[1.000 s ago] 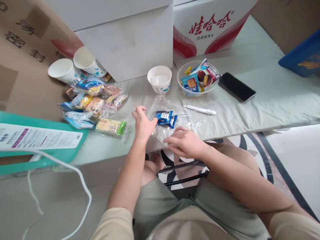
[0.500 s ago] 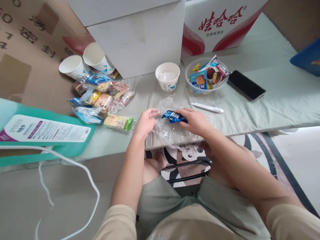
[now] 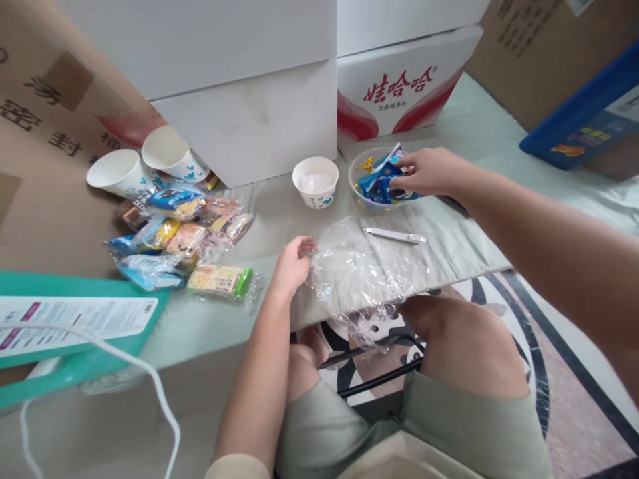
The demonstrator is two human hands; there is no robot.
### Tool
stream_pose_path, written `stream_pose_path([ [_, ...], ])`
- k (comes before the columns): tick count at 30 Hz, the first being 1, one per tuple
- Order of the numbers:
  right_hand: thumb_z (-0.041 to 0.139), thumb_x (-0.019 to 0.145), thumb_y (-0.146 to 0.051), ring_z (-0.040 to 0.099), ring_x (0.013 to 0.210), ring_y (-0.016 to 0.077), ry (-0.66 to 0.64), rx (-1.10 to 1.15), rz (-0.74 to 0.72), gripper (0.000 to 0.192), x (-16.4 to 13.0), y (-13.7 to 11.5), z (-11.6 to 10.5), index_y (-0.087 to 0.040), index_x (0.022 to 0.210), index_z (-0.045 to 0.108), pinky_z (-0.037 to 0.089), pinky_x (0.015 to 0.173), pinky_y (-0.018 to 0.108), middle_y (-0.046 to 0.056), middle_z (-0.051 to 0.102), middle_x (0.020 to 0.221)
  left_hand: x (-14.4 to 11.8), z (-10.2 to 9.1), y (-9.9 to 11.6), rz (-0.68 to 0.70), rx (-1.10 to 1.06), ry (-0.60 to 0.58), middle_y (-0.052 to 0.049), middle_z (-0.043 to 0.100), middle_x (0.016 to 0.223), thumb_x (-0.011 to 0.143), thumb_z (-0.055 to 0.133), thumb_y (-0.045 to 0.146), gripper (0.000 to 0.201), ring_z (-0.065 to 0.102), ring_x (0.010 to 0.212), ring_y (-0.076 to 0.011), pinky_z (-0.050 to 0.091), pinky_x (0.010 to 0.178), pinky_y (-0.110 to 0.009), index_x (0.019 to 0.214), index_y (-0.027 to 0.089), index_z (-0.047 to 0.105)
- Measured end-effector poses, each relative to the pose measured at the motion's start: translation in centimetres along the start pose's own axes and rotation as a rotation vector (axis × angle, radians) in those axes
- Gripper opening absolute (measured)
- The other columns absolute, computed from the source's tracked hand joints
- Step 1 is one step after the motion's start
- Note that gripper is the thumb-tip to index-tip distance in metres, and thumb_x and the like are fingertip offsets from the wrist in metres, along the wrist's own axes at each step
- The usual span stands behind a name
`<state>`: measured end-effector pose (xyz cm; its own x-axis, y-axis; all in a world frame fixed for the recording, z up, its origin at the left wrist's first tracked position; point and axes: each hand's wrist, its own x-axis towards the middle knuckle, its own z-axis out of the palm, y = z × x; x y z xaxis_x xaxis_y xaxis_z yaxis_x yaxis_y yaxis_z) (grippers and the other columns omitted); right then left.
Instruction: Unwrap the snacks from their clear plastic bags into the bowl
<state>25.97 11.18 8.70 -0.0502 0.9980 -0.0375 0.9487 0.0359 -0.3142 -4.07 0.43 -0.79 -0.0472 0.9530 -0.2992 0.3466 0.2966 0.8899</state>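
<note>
Blue snack packets [image 3: 382,188] at the clear bowl [image 3: 360,198], under the right hand [image 3: 432,173]

One round bowl stands right of centre on the surface [image 3: 269,206]. The packets lie bunched at its mouth, too overlapped to count: glossy, crinkled, deep blue with paler patches. The right hand's fingers bend over them; whether it grips them or merely rests there, I cannot tell. The left hand [image 3: 295,263] is loosely curved and grasps nothing visible, at the left edge of one sheet of clear plastic [image 3: 349,266]. One slim white tool [image 3: 394,235] lies near the bowl.

Paper cups number three: one upright cup [image 3: 317,196] at the centre, two tilted cups [image 3: 117,171] far left. Below those two is a snack heap [image 3: 182,229], uncountable, with one green-ended packet [image 3: 219,281] at its near side.

The white carton [image 3: 399,86] reads 娃哈哈 and 饮用纯净水 in red and dark print; the brown carton [image 3: 50,106] shows 汤 and 密封. The teal package [image 3: 100,286] has a label too blurred to read.
</note>
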Motion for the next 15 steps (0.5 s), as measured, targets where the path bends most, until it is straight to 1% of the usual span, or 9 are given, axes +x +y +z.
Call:
stream_pose_path([
  [3, 0.082, 0.071, -0.052, 0.069, 0.094, 0.0235, 0.071, -0.059, -0.139, 0.049, 2.5, 0.9, 0.6, -0.009, 0.096, 0.079, 0.049, 0.079, 0.034, 0.011, 0.076, 0.093, 0.3, -0.1, -0.1, 0.052, 0.035, 0.023, -0.011, 0.074, 0.118, 0.067, 0.047, -0.007, 0.053, 0.067, 0.112, -0.0197, 0.051, 0.097, -0.032, 0.111, 0.015, 0.067],
  [5, 0.081, 0.067, -0.06, 0.07, 0.093, 0.0211, 0.11, -0.058, -0.175, 0.056, 3.0, 0.9, 0.2, -0.009, 0.088, 0.079, 0.048, 0.079, 0.033, 0.01, 0.076, 0.09, 0.6, -0.1, -0.3, 0.07, 0.061, 0.037, -0.01, 0.073, 0.122, 0.066, 0.049, -0.006, 0.053, 0.068, 0.103, -0.0181, 0.051, 0.094, -0.031, 0.111, 0.015, 0.068],
  [7, 0.08, 0.065, -0.065, 0.07, 0.091, 0.0221, 0.168, -0.074, -0.138, 0.057, 2.8, 0.3, -1.2, -0.011, 0.083, 0.078, 0.049, 0.079, 0.036, 0.01, 0.076, 0.087, 0.8, 0.0, -0.5, 0.069, 0.072, 0.045, -0.009, 0.072, 0.124, 0.065, 0.052, -0.003, 0.054, 0.065, 0.083, -0.014, 0.051, 0.084, -0.028, 0.112, 0.017, 0.069],
  [8, 0.078, 0.068, -0.065, 0.071, 0.092, 0.0235, 0.213, -0.08, -0.11, 0.056, 2.7, -0.2, -2.0, -0.012, 0.084, 0.079, 0.05, 0.08, 0.038, 0.01, 0.077, 0.088, 0.9, 0.0, -0.6, 0.067, 0.068, 0.048, -0.008, 0.071, 0.124, 0.064, 0.053, -0.002, 0.056, 0.061, 0.074, -0.0116, 0.051, 0.079, -0.027, 0.113, 0.017, 0.07],
  [9, 0.075, 0.073, -0.063, 0.071, 0.095, 0.0249, 0.263, -0.082, -0.079, 0.054, 2.6, -0.7, -2.8, -0.011, 0.088, 0.079, 0.05, 0.082, 0.04, 0.011, 0.077, 0.09, 1.0, 0.1, -0.8, 0.065, 0.058, 0.05, -0.007, 0.07, 0.125, 0.064, 0.053, -0.002, 0.057, 0.057, 0.067, -0.0096, 0.05, 0.074, -0.025, 0.115, 0.018, 0.07],
  [11, 0.069, 0.081, -0.057, 0.07, 0.101, 0.0251, 0.323, -0.09, -0.049, 0.05, 3.0, -1.9, -4.0, -0.011, 0.098, 0.079, 0.05, 0.085, 0.04, 0.011, 0.078, 0.098, 1.2, 0.2, -0.9, 0.058, 0.029, 0.056, -0.006, 0.07, 0.122, 0.062, 0.055, 0.0, 0.058, 0.052, 0.062, -0.0079, 0.048, 0.068, -0.023, 0.115, 0.019, 0.07],
  [12, 0.068, 0.082, -0.054, 0.07, 0.102, 0.023, 0.313, -0.109, -0.062, 0.048, 3.6, -2.4, -4.2, -0.011, 0.101, 0.079, 0.05, 0.085, 0.038, 0.01, 0.078, 0.101, 1.2, 0.3, -0.9, 0.056, 0.015, 0.06, -0.006, 0.07, 0.12, 0.062, 0.056, 0.0, 0.057, 0.053, 0.063, -0.0084, 0.048, 0.067, -0.023, 0.114, 0.019, 0.07],
  [13, 0.069, 0.081, -0.052, 0.07, 0.102, 0.02, 0.267, -0.142, -0.098, 0.047, 4.2, -2.8, -4.0, -0.011, 0.102, 0.079, 0.049, 0.084, 0.034, 0.008, 0.078, 0.101, 1.3, 0.4, -0.9, 0.057, 0.004, 0.063, -0.006, 0.07, 0.117, 0.062, 0.056, 0.001, 0.056, 0.054, 0.065, -0.0095, 0.049, 0.068, -0.022, 0.113, 0.019, 0.071],
  [15, 0.076, 0.072, -0.048, 0.07, 0.095, 0.0134, 0.115, -0.214, -0.211, 0.044, 5.9, -3.5, -3.1, -0.012, 0.096, 0.08, 0.047, 0.079, 0.025, 0.003, 0.079, 0.096, 1.4, 0.6, -0.9, 0.064, -0.001, 0.063, -0.006, 0.07, 0.114, 0.062, 0.057, 0.002, 0.055, 0.058, 0.072, -0.012, 0.051, 0.07, -0.024, 0.112, 0.019, 0.071],
])
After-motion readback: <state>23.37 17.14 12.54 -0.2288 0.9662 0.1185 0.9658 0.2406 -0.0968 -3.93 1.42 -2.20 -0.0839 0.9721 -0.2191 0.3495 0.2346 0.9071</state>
